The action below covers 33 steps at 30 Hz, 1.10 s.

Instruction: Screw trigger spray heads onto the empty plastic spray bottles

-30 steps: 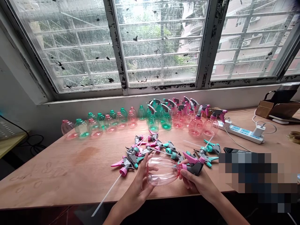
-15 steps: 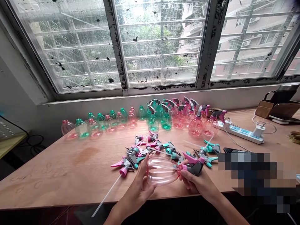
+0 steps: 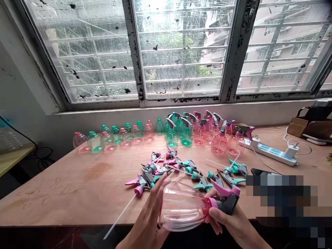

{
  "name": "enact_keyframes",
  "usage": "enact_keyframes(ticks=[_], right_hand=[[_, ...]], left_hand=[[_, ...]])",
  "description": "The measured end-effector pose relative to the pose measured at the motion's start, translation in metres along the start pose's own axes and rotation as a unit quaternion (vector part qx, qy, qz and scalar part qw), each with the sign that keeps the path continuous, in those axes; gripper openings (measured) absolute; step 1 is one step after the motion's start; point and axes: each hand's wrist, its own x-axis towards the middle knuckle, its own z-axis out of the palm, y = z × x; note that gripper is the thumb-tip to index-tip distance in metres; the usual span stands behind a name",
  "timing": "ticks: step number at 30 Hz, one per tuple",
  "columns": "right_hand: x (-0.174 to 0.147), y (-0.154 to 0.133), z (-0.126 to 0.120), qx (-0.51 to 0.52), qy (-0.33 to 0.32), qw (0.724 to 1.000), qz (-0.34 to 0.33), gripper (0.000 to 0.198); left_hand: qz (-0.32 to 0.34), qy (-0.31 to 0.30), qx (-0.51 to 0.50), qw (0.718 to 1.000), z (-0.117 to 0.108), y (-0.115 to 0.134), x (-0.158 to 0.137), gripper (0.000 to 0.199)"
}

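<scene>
Moved since the earlier frame: your clear pink bottle [image 3: 181, 211], one, with both your hands; it sits lower in view and looks larger, and your whole view has shifted slightly.

Hands, two. Your left hand [image 3: 150, 214] grasps the bottle around its base end. Your right hand [image 3: 233, 221] grips the neck end, thumb and fingers at the pink collar of the spray head [image 3: 230, 203], one, seated on the bottle.

Position: between your hands, at the near edge of the table [image 3: 64, 186], in front of the pile. Bottle on its side, long axis nearly level across your view; base to your left, neck and spray head to your right. Pink trigger along the upper side, its free tip toward the left.

Loose spray heads [image 3: 150, 176], pink and green: at least ten, overlapping, exact count not readable. One of these, with a pink collar [image 3: 139, 190], lies at the pile's left, its white tube [image 3: 120, 216] running down toward you past the table edge.

Open-necked bottles [image 3: 94, 141], standing toward the back left: about twelve, some six pink and six green.

Fitted bottles [image 3: 219, 143], upright, pink and green: about a dozen or more, rear ones partly hidden.

Power strip [image 3: 275, 154]: one. Phone [image 3: 267, 172]: one, partly covered by blurring.
</scene>
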Motion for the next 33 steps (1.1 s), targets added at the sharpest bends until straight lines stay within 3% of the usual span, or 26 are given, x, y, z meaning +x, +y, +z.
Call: enact_keyframes(ticks=[3, 6, 9, 12, 14, 16, 18, 21, 23, 26, 28, 30, 33], right_hand=[[-0.007, -0.002, 0.0, -0.097, 0.045, 0.993, -0.059, 0.036], [-0.008, -0.004, -0.003, -0.2, 0.074, 0.967, -0.136, 0.029], [-0.004, -0.003, -0.001, -0.113, 0.025, 0.992, -0.058, 0.031], [0.002, 0.002, 0.003, 0.033, -0.03, 0.997, 0.061, 0.043], [0.003, 0.005, 0.005, 0.066, -0.028, 0.994, 0.081, 0.045], [0.0, 0.006, 0.005, 0.032, 0.004, 0.999, 0.043, 0.043], [-0.004, 0.005, 0.005, -0.064, 0.066, 0.995, -0.039, 0.037], [-0.009, 0.001, 0.005, -0.211, 0.135, 0.957, -0.143, 0.034], [-0.007, -0.001, 0.005, -0.204, 0.112, 0.964, -0.13, 0.032], [-0.002, -0.001, 0.006, -0.059, 0.018, 0.998, 0.0, 0.039], [0.0, 0.0, 0.006, 0.029, -0.012, 0.997, 0.076, 0.046], [0.0, 0.001, 0.005, 0.058, -0.01, 0.995, 0.082, 0.045], [-0.003, 0.002, 0.003, -0.023, 0.018, 1.0, -0.007, 0.036]], left_hand=[[-0.063, -0.02, -0.068, 0.995, -0.002, 0.005, -0.002, 0.117], [-0.124, -0.056, -0.124, 0.983, -0.006, 0.0, -0.004, 0.113], [-0.132, -0.068, -0.099, 0.984, -0.007, -0.005, -0.005, 0.104], [-0.037, -0.041, -0.012, 0.998, -0.006, -0.002, -0.004, 0.079], [-0.002, -0.02, 0.018, 1.0, -0.005, 0.001, -0.004, 0.073], [-0.037, -0.02, -0.002, 0.999, -0.007, 0.003, -0.004, 0.095], [-0.111, -0.044, -0.078, 0.99, -0.009, 0.003, -0.003, 0.115], [-0.206, -0.092, -0.255, 0.94, -0.011, 0.003, -0.001, 0.103], [-0.231, -0.091, -0.308, 0.918, -0.01, 0.003, 0.0, 0.089], [-0.194, -0.051, -0.221, 0.954, -0.007, 0.001, -0.001, 0.086], [-0.131, -0.046, -0.13, 0.982, -0.007, 0.0, -0.003, 0.086], [-0.09, -0.055, -0.081, 0.991, -0.009, 0.0, -0.005, 0.086], [-0.128, -0.063, -0.124, 0.982, -0.011, 0.0, -0.007, 0.103]])
